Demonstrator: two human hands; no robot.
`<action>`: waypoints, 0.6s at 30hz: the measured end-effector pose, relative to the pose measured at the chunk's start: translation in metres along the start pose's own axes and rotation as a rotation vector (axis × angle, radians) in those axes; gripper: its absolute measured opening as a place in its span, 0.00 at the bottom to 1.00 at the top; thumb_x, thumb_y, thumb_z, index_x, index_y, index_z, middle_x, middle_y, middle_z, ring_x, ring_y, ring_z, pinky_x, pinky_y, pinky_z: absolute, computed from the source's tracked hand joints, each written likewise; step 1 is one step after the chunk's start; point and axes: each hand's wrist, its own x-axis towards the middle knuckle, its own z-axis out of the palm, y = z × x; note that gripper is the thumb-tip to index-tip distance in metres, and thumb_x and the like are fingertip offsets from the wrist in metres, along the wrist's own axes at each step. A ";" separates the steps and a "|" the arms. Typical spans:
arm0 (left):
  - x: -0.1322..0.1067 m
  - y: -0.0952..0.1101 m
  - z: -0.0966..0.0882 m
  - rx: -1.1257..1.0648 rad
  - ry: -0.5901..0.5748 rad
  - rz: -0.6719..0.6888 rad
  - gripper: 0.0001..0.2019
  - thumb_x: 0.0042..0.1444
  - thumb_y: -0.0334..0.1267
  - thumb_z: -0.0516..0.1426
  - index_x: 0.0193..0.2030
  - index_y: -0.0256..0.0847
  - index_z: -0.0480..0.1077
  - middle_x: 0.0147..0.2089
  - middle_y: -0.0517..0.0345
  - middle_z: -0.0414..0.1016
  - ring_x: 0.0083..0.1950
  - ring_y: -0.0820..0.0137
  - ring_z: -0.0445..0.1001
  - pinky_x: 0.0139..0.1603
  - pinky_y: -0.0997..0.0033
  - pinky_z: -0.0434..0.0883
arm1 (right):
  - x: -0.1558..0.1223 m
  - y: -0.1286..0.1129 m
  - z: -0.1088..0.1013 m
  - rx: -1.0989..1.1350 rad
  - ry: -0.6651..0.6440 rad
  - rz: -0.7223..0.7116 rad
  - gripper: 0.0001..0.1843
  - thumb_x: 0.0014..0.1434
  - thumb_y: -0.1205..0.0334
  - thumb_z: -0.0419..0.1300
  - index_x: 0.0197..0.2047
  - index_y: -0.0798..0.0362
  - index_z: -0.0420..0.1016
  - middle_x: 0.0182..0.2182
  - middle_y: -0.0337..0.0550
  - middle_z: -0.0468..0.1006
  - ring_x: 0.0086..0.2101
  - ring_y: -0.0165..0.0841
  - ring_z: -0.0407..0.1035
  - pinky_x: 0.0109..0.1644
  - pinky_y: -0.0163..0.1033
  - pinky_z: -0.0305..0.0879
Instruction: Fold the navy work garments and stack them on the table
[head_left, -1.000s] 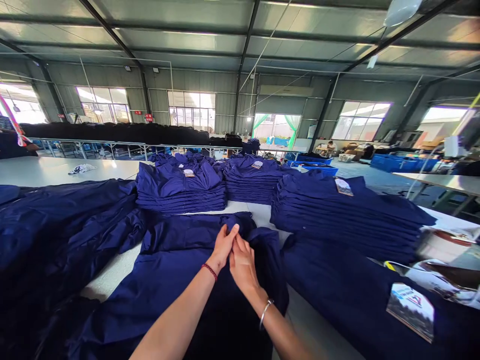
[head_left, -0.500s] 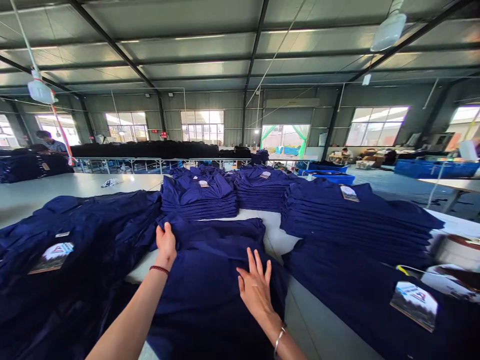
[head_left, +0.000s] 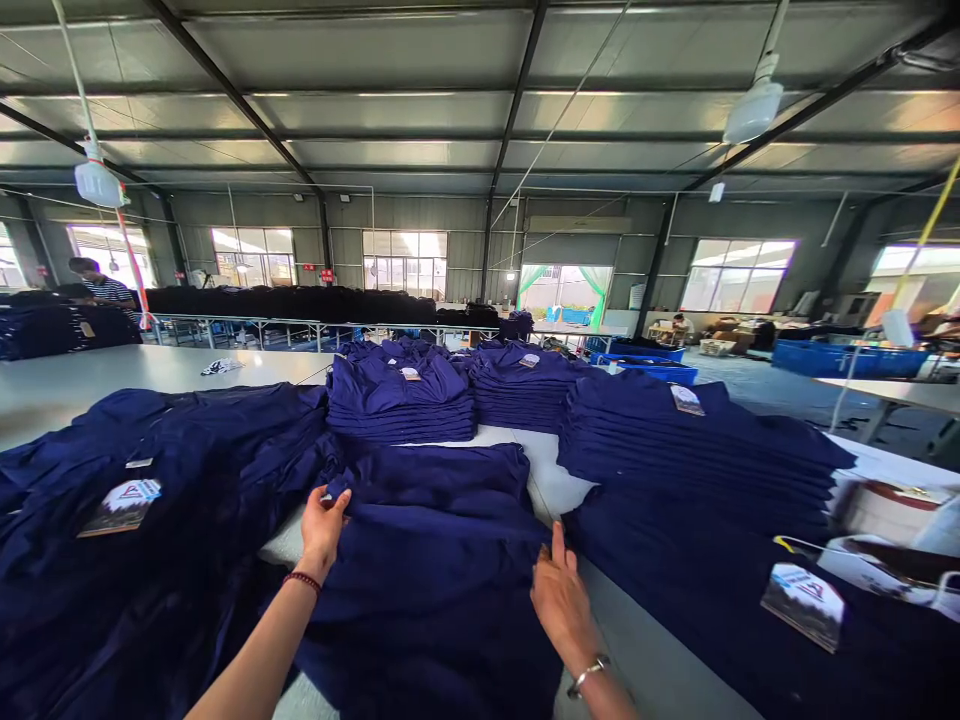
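Note:
A navy garment (head_left: 435, 590) lies in front of me on the table, with a crease running straight across its width. My left hand (head_left: 324, 525) pinches the garment's left edge between thumb and fingers at the crease. At the right edge, my right hand (head_left: 561, 595) has its thumb and curled fingers closed on the fabric while the index finger points forward. To the left spreads a heap of navy garments (head_left: 217, 500) with a tag (head_left: 124, 507) on top. On the right lies another navy garment (head_left: 675, 560) bearing a printed tag (head_left: 806, 603).
Folded navy stacks stand beyond my hands: one at centre left (head_left: 397, 405), one behind it (head_left: 521, 385), one at right (head_left: 690, 435). A white container (head_left: 885, 515) is at the far right. The pale table (head_left: 75, 385) extends left. A person (head_left: 101, 285) stands far left.
My right hand has moved right, from lying spread on the fabric to gripping its edge. My left hand has come slightly nearer, and the crease now runs straighter.

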 end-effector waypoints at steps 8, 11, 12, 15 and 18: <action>-0.002 0.014 -0.004 0.328 0.080 0.208 0.17 0.49 0.54 0.60 0.35 0.43 0.67 0.36 0.53 0.77 0.42 0.55 0.77 0.42 0.60 0.72 | -0.007 0.010 -0.012 -0.077 0.081 0.003 0.13 0.59 0.68 0.54 0.37 0.46 0.81 0.58 0.49 0.72 0.51 0.44 0.68 0.49 0.46 0.65; -0.009 0.010 0.001 0.302 -0.012 0.207 0.18 0.49 0.55 0.59 0.35 0.43 0.68 0.38 0.51 0.79 0.45 0.54 0.78 0.44 0.60 0.72 | -0.005 -0.001 -0.023 0.015 0.110 -0.095 0.13 0.60 0.68 0.55 0.40 0.44 0.78 0.51 0.45 0.74 0.49 0.40 0.67 0.54 0.45 0.61; -0.011 0.011 0.002 0.294 -0.037 0.205 0.18 0.48 0.56 0.59 0.34 0.43 0.69 0.38 0.50 0.79 0.46 0.53 0.78 0.45 0.59 0.72 | -0.004 -0.005 -0.024 0.026 0.110 -0.104 0.14 0.59 0.70 0.56 0.43 0.44 0.77 0.50 0.44 0.74 0.48 0.39 0.67 0.54 0.44 0.60; -0.017 0.017 0.007 0.262 -0.071 0.204 0.19 0.46 0.58 0.61 0.33 0.43 0.70 0.36 0.52 0.79 0.45 0.53 0.77 0.44 0.60 0.71 | 0.003 -0.008 -0.023 -0.001 0.097 -0.099 0.22 0.55 0.73 0.59 0.51 0.44 0.74 0.49 0.44 0.74 0.49 0.39 0.66 0.56 0.45 0.57; -0.021 0.031 0.010 0.156 -0.105 0.247 0.25 0.42 0.64 0.60 0.32 0.42 0.71 0.30 0.57 0.75 0.38 0.59 0.74 0.38 0.65 0.70 | 0.012 0.000 -0.019 -0.040 0.032 -0.090 0.16 0.56 0.72 0.60 0.45 0.45 0.76 0.46 0.42 0.76 0.48 0.40 0.66 0.56 0.46 0.55</action>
